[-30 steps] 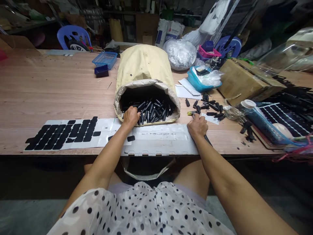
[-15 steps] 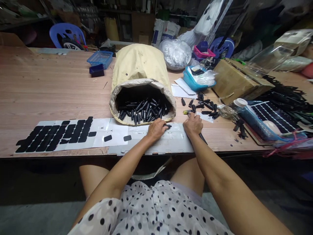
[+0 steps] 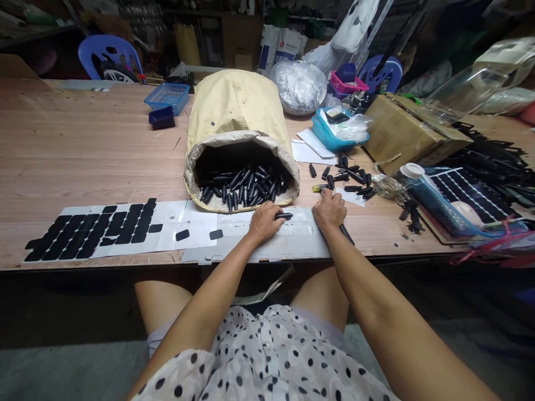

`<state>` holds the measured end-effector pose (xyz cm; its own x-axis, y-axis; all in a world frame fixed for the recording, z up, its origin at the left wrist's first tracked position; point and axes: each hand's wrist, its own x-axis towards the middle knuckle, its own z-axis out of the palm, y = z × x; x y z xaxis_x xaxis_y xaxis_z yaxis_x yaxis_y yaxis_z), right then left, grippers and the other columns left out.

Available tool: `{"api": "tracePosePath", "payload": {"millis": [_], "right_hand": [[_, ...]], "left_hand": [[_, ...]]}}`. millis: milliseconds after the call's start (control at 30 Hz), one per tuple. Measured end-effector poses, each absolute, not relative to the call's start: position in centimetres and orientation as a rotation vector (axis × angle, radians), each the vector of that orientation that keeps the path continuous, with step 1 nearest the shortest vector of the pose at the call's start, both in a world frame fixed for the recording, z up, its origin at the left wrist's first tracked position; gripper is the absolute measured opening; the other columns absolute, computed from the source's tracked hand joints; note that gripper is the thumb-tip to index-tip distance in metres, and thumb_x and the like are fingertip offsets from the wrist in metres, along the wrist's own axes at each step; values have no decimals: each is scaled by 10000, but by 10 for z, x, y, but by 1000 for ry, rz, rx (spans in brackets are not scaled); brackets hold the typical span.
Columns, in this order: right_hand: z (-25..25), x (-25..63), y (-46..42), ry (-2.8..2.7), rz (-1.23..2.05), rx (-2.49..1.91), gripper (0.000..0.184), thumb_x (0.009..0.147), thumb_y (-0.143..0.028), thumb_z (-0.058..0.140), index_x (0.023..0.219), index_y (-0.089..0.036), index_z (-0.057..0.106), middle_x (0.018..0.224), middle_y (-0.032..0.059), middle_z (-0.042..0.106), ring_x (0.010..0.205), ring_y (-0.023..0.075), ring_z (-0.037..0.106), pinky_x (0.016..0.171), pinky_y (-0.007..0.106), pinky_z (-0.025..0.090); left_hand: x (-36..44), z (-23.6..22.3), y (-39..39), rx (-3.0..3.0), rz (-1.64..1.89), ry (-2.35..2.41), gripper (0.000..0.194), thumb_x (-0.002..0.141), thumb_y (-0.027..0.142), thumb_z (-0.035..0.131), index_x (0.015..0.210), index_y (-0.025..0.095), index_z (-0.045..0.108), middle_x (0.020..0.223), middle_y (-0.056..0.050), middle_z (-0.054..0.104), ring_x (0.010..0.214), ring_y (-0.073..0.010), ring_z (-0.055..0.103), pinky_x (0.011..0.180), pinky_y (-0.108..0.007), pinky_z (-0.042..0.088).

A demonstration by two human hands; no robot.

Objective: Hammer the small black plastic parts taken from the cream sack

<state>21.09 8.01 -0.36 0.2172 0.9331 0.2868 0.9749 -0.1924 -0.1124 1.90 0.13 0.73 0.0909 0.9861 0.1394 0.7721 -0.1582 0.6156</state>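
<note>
My left hand is closed around a slim black tube-shaped piece, which sticks out to the right over the grey-white board. My right hand rests at the board's right end, wrapped round a tool with a dark handle and a yellowish tip; the palm hides its middle. Just behind my left hand lies a cream sack, its mouth towards me, with many black tapered pieces inside. More loose black pieces lie beyond my right hand.
Black rounded pads lie in rows on white sheets at the left. Blue baskets stand behind. To the right are a cardboard box, a turquoise basin, a patterned panel and a black heap.
The view has shifted slightly. Both hands keep nearly the same places and grips, and the black piece in my left hand shows a little more of its length.
</note>
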Motion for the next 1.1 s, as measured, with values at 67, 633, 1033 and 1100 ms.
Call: {"api": "tracePosePath", "payload": {"millis": [67,633,1033,1100], "right_hand": [[-3,211,80,-1794,-227,-2222,391,937,-227,415,1275,-189,608,1114,159,550,1012,287,535,774,370,428],[-5,214,81,-1784,-254,-2208,386,923,-230,438,1262,-198,620,1079,142,545,994,281,525,769,367,422],[-5,215,81,-1781,-255,-2224,386,931,-226,425,1261,-198,623,1097,147,550,1008,281,534,772,363,421],[-7,215,81,-1778,-273,-2216,383,928,-225,427,1256,-200,624,1088,146,551,995,279,531,767,364,420]], "left_hand": [[19,9,1,1974,748,1724,139,826,216,681,959,232,719,928,-34,629,986,-224,605,922,-349,494],[20,12,1,1976,718,1678,154,829,228,675,972,217,729,970,-47,648,1024,-232,594,950,-356,474],[20,12,0,1964,727,1668,155,822,232,681,965,221,740,964,-54,651,1024,-242,590,945,-367,480],[20,11,0,1966,726,1667,150,825,240,682,963,234,741,955,-48,650,1021,-241,588,943,-369,481]]}}
